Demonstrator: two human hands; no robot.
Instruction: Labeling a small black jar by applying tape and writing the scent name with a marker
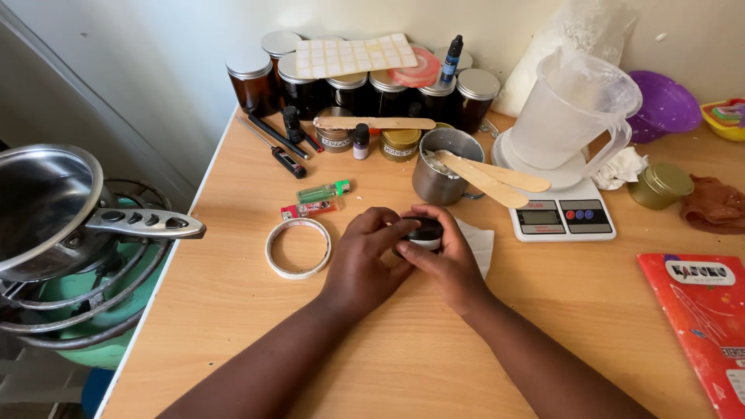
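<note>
- Now my left hand [363, 260] and right hand [444, 260] both grip a small dark jar [423, 233] on the desk [233, 310].
- Lid on; jar sits beside tape ring [298, 247], near metal cup [444, 174].
- I can't tell contents.

- Tape ring [298, 248] and two lighters [317, 199] on the wooden table [233, 326]
- Metal cup [445, 175] holding wooden sticks [493, 178]
- Kitchen scale [562, 215] bearing a plastic jug [570, 109]
- Dark jars [349, 85] along the wall
</note>
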